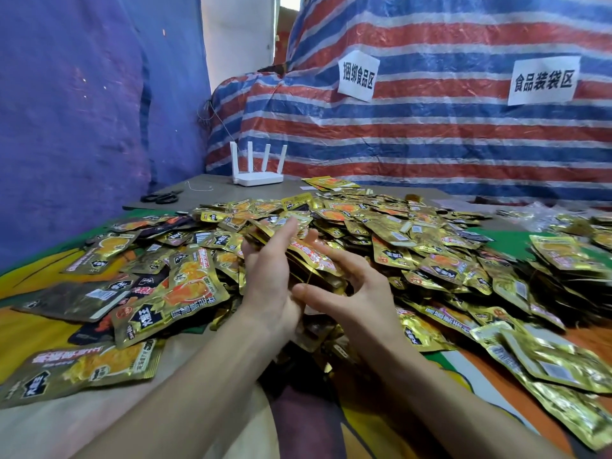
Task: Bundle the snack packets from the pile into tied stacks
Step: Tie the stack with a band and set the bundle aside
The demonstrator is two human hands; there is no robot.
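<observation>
The left hand point(270, 279) stands on edge with its fingers straight, pressed flat against the left flank of a stack of gold foil snack packets point(308, 256). The right hand point(357, 296) meets it from the other side. Its thumb reaches under the near end of the stack to touch the heel of the left hand, and its bent fingers arch over the top, so the stack sits in the crook between thumb and index finger. The stack is held between the 2 hands, just above the pile of loose gold foil packets point(381, 226). Its long axis runs away from the person and slightly leftward, with the far end raised.

A thin line seems to cross the near end of the stack, but I cannot tell whether it is a tie.

The tying step probably turns on the free near end. The right hand clasps that end, so it is better placed to wrap, while the left hand steadies the flank. A loose white thread point(198, 188) and a pair of black scissors point(162, 196) lie at the far left of the surface point(212, 193), well apart from both hands and nearer the left one. Beyond them stands a white router point(257, 177) with 4 antennas.
</observation>
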